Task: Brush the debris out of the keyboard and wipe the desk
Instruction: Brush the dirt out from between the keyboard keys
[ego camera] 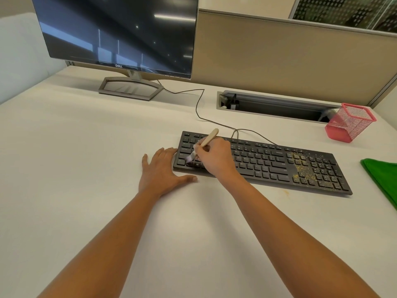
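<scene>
Both forearms reach forward from the near edge of the worktop (86, 147). The left hand (163, 168) lies flat, its fingers (169, 150) straight and a little spread, touching the left end of the black keyboard (268, 160). The keyboard sits toward the right side of the worktop. The right hand (214, 158) holds a small brush (209, 137) like a pen, fingers curled round the lower handle, with the bristles down on the left keys. The brush looks light, with a stiff wooden handle and soft bristles, so a low grip should give good control. Yellowish debris (303, 166) covers the keypad end. The keyboard is probably light and may slide.
</scene>
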A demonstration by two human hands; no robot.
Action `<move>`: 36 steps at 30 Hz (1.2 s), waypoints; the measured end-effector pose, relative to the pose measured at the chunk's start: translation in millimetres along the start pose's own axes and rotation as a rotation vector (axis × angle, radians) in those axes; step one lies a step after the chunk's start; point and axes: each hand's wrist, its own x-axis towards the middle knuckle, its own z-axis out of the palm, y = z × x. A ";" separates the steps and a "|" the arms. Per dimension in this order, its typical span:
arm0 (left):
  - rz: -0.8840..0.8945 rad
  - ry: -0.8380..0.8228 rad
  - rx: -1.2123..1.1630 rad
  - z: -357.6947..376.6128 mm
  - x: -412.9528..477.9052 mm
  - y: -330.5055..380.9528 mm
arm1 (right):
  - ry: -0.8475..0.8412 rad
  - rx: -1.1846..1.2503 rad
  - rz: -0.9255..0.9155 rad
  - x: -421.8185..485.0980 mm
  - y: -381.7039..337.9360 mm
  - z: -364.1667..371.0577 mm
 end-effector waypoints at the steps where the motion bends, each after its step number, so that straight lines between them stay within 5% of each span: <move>1: -0.001 -0.001 -0.002 -0.3 -0.1 0.4 | -0.032 -0.029 -0.004 -1.3 -1.0 0.8; 6: -0.002 0.009 -0.006 -0.9 -0.5 1.3 | -0.163 0.028 0.071 -0.7 -3.0 3.1; 13: -0.006 -0.008 0.020 0.8 0.9 -0.1 | 0.042 0.073 -0.019 -1.6 -1.2 4.5; 20: 0.001 0.005 0.018 2.9 3.4 -2.5 | -0.178 0.041 -0.010 3.1 -5.8 13.6; 26: 0.004 0.007 0.021 5.9 4.1 -5.9 | -0.021 -0.001 -0.082 12.4 -11.3 10.4; 33: 0.012 0.008 -0.001 7.8 7.1 -8.8 | -0.266 -0.163 -0.119 12.8 -22.4 9.3; 36: 0.016 0.016 -0.012 6.5 6.2 -7.2 | -0.243 -0.127 -0.134 14.3 -25.0 6.1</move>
